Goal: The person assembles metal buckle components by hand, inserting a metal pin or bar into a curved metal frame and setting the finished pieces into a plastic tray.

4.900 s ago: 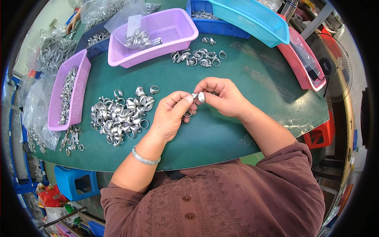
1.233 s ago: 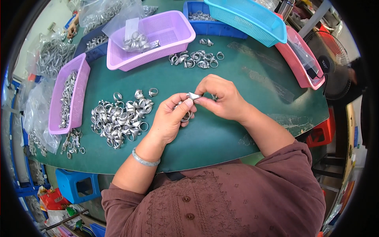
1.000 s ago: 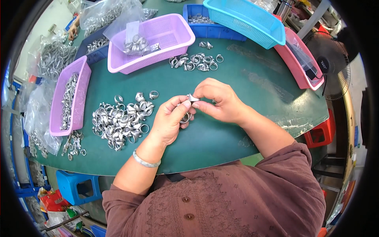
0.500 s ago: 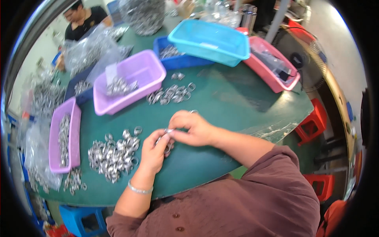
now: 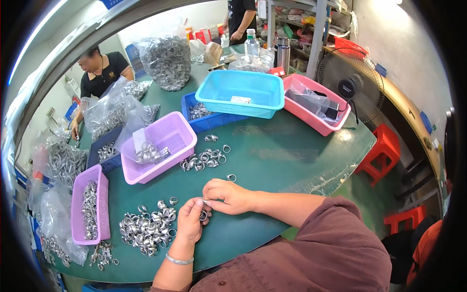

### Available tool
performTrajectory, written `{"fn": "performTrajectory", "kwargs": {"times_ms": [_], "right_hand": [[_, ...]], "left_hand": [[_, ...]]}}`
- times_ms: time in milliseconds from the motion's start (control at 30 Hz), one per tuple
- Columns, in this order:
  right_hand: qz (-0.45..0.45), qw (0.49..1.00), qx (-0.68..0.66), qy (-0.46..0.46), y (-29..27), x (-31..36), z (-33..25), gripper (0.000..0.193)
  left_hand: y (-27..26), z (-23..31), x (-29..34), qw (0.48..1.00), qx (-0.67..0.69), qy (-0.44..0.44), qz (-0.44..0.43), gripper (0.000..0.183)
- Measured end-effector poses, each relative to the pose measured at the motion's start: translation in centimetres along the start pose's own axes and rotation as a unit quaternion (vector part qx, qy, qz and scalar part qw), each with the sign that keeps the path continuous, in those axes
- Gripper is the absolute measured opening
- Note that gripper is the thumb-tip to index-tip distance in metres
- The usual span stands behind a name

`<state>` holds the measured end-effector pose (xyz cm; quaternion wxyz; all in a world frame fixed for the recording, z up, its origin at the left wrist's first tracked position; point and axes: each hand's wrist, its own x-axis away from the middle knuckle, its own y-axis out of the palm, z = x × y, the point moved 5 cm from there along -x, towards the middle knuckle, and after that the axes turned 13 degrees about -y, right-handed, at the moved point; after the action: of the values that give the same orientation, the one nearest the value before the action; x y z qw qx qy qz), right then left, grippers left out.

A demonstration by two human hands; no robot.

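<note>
While the left hand [image 5: 189,222] and right hand [image 5: 229,197] pinch one ring [image 5: 206,201] between fingertips, its visible sliver runs roughly left to right, facing unclear; a second ring [image 5: 203,215] sits in the left fingers. Beyond stand two purple baskets [image 5: 160,171], one pink basket [image 5: 325,126].

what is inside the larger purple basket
The larger purple basket holds part of a clear plastic bag, with silvery metal pieces and a pale card showing. Anything beneath them is covered and can't be seen.
</note>
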<state>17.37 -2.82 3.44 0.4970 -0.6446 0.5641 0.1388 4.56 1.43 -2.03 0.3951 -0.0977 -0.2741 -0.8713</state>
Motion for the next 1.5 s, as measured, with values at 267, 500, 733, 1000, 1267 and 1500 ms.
{"fn": "performTrajectory", "kwargs": {"times_ms": [267,500,733,1000,1267,1500], "right_hand": [[-0.013,0.999,0.024,-0.023,0.27,-0.23,-0.19,0.008],[-0.008,0.999,0.042,-0.03,0.32,0.08,-0.45,0.01],[-0.013,0.998,0.044,-0.037,0.31,0.01,-0.55,0.011],[-0.018,0.998,0.04,-0.038,0.37,0.0,-0.22,0.012],[-0.012,0.998,0.034,-0.059,0.33,0.14,-0.24,0.012],[-0.02,0.998,0.03,-0.055,0.4,0.18,-0.2,0.009]], "left_hand": [[-0.12,0.07,0.13,1.0,0.018,-0.003,0.003,0.014],[-0.08,-0.11,0.19,1.0,0.002,-0.014,0.01,0.015],[0.0,-0.06,0.2,1.0,-0.014,-0.011,0.0,0.016],[0.12,-0.03,0.18,1.0,-0.023,-0.004,0.0,0.016],[0.06,-0.02,0.07,0.999,-0.035,-0.018,0.006,0.017],[0.07,-0.05,0.25,1.0,-0.023,-0.019,0.009,0.016]]}}
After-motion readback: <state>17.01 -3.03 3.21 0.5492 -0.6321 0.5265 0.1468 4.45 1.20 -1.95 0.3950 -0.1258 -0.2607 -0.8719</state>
